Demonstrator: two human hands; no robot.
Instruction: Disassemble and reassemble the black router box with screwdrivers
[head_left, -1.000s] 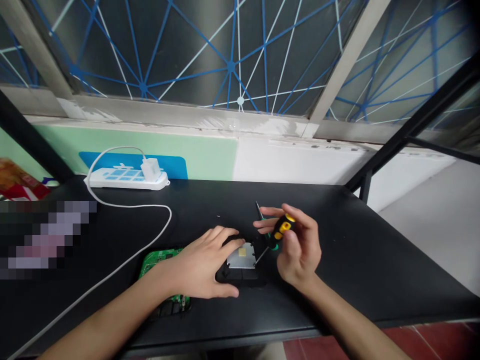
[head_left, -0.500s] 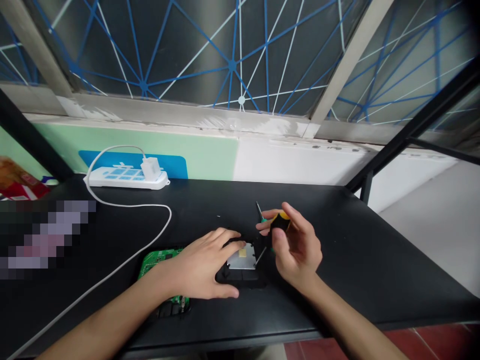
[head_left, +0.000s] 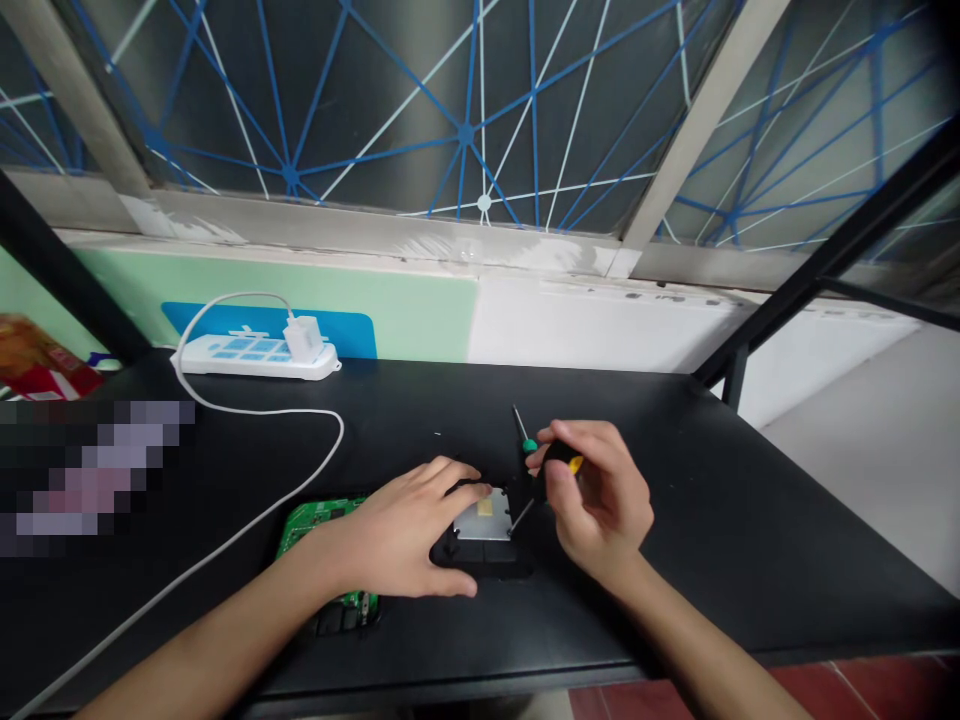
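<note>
My right hand point(head_left: 604, 500) grips a black and yellow screwdriver point(head_left: 561, 462) by its handle. The shaft slants down to the left, and its tip meets the lower right corner of a silver metal plate point(head_left: 472, 525). That plate, with a small yellowish patch, sits in a black plastic casing point(head_left: 487, 562). Over the casing's left part lies my left hand point(head_left: 405, 530), fingers stretched out and thumb apart. Partly hidden under my left wrist is a green circuit board point(head_left: 311, 515) in a black housing. Just beyond my right hand rests a second screwdriver point(head_left: 529, 445) with a green collar.
A white power strip point(head_left: 247, 358) with a plugged-in charger point(head_left: 302, 340) stands at the back left. Its white cable point(head_left: 341, 440) loops across the black table point(head_left: 735, 540). Far left are a red packet point(head_left: 52, 375) and a blurred-out patch. A tiny pale piece point(head_left: 437, 433) lies behind my left hand.
My right hand has turned the screwdriver's handle, its fingers curling over and the yellow part shifting right. The tip stays at the plate's corner. My left hand has hardly moved.
</note>
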